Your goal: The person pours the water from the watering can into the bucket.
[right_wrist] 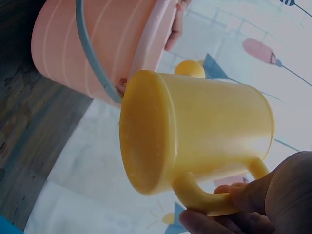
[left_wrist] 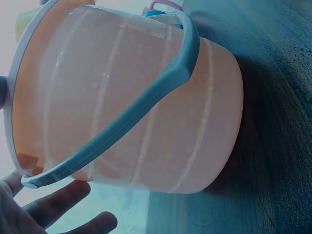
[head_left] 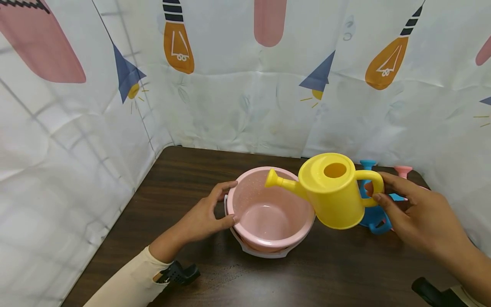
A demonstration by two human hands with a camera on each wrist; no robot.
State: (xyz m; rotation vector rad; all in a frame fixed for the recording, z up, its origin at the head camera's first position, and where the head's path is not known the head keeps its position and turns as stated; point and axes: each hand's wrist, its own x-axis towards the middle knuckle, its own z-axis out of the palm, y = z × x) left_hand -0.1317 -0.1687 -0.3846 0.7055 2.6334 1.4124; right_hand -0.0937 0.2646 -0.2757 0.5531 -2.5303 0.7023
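A pink bucket (head_left: 265, 221) with a grey handle (left_wrist: 141, 109) stands upright on the dark table. My left hand (head_left: 205, 217) holds its rim on the left side, thumb and fingertips spread along the edge. In the left wrist view, some fingers (left_wrist: 56, 202) extend below the rim beside the bucket wall. My right hand (head_left: 422, 209) grips the handle of a yellow watering can (head_left: 337, 200), raised above the table at the bucket's right. The can's spout (head_left: 284, 181) points left over the bucket's opening. In the right wrist view, the can's round base (right_wrist: 146, 134) faces the camera.
Behind the right hand are a blue watering can (head_left: 370, 217) and a pink one (head_left: 402, 170), both partly hidden. The dark wooden table (head_left: 192, 170) meets a white printed cloth (head_left: 238, 106) at the back and left. Small wet-looking specks lie left of the bucket.
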